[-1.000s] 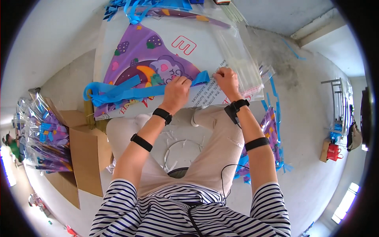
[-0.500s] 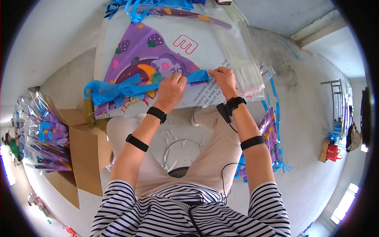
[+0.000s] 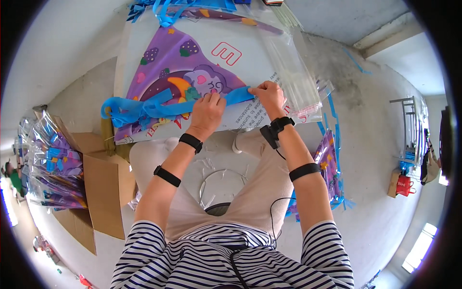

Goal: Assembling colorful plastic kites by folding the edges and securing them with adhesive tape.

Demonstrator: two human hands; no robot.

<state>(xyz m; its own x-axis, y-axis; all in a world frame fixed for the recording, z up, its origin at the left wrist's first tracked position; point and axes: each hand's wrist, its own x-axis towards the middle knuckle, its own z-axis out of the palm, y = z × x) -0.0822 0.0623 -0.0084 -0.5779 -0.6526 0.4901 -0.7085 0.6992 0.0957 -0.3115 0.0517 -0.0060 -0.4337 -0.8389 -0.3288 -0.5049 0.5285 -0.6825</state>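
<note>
A purple kite [image 3: 159, 62] with a cartoon print lies over a large white board [image 3: 255, 58] in front of me. Along its near edge runs a blue ribbon tail [image 3: 239, 95], bunched in loops at the left end. My left hand [image 3: 208, 111] is closed on the ribbon near the middle of that edge. At the ribbon's right end, the thumb and fingers of my right hand [image 3: 268, 96] pinch it. Between the two hands the ribbon is stretched nearly straight.
Clear plastic sleeves [image 3: 293, 72] lie on the board's right side. To my left stands an open cardboard box [image 3: 108, 192], with bagged purple kites [image 3: 57, 159] beside it. More kite material [image 3: 326, 159] with blue ribbons lies at my right. A red bag [image 3: 405, 185] sits farther right.
My right hand has moved slightly left and toward me along the ribbon's end. My left hand has barely shifted and still grips the ribbon.
</note>
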